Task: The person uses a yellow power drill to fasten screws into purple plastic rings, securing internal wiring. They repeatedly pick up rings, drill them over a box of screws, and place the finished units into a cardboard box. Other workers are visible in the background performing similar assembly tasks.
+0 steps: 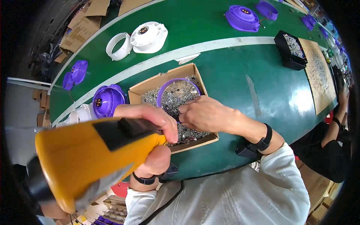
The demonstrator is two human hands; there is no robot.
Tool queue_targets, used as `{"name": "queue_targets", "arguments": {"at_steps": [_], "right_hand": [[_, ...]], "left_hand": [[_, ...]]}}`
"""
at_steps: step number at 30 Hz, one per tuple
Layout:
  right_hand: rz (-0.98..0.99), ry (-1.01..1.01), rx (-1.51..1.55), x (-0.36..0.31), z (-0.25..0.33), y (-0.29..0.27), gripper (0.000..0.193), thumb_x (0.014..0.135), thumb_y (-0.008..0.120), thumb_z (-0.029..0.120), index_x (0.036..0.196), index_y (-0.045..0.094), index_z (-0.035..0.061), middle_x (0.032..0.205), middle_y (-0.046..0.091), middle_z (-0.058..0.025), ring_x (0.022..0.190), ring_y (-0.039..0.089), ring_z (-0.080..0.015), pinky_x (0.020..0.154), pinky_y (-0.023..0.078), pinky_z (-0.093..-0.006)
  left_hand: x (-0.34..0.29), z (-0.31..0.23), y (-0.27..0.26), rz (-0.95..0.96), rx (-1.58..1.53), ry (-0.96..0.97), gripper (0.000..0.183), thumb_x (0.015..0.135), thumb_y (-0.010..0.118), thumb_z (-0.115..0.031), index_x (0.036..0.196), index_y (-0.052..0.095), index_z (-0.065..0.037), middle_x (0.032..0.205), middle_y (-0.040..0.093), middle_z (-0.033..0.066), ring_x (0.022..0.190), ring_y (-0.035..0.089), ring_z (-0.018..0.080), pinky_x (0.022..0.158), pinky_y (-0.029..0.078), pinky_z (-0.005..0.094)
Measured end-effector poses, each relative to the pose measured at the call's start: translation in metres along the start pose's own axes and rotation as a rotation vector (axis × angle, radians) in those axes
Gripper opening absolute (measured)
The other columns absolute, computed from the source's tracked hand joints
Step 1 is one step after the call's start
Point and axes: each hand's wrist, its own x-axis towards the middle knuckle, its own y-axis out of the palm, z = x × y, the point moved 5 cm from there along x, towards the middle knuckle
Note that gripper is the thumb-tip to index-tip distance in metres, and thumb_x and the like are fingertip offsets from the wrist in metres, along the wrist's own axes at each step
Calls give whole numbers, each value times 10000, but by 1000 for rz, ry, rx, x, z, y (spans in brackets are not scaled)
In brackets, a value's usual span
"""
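The left hand (157, 159) grips a yellow power tool (82, 153). The right hand (206, 114) curls its fingers at a purple ring (160, 94) among screws (151, 97) in a cardboard box (165, 78); whether it pinches anything, I cannot tell. The green table (240, 86) surrounds the box.

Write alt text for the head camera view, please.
A person's left hand grips a yellow power tool while the right hand reaches over a cardboard box of small metal parts, a purple ring by its fingers, on a green workbench.
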Motion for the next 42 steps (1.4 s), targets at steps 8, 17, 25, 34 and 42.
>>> {"name": "queue_targets", "arguments": {"at_steps": [8, 17, 25, 34, 42], "right_hand": [[10, -12, -28, -3, 4, -4, 195, 827, 558, 224, 794, 619, 41, 783, 605, -101, 768, 628, -283, 661, 501, -401], [-97, 62, -204, 3, 37, -4, 196, 849, 585, 234, 854, 556, 41, 747, 584, -81, 704, 591, -235, 667, 455, -342], [-689, -71, 7, -10, 51, -94, 62, 776, 543, 30, 772, 596, -1, 651, 581, -118, 520, 559, -275, 514, 452, -363], [-910, 316, -473, 29, -86, -130, 107, 876, 528, 176, 831, 566, 86, 579, 561, -154, 522, 578, -342, 480, 465, -435], [-797, 263, -650, 72, -186, -136, 201, 827, 586, 192, 933, 596, 21, 895, 611, -133, 842, 584, -312, 762, 433, -421]], "left_hand": [[-5, -37, -9, -79, 266, 67, 577, 762, 718, -353, 1034, 410, 52, 647, 537, 108, 504, 518, 200, 484, 445, 295], [-20, -87, -28, 58, 220, 408, 595, 817, 647, -453, 1074, 359, 0, 734, 572, 138, 558, 560, 237, 501, 483, 344], [-26, -112, -24, -52, 287, 546, 523, 878, 504, -502, 1049, 379, -24, 621, 454, 80, 448, 418, 162, 404, 363, 272], [-33, -120, -36, -107, 304, 523, 534, 865, 531, -516, 997, 363, -27, 630, 468, 83, 469, 444, 164, 411, 384, 273], [-34, -124, -45, -138, 291, 514, 568, 838, 565, -539, 984, 362, -28, 630, 473, 81, 473, 450, 162, 417, 397, 274]]}}
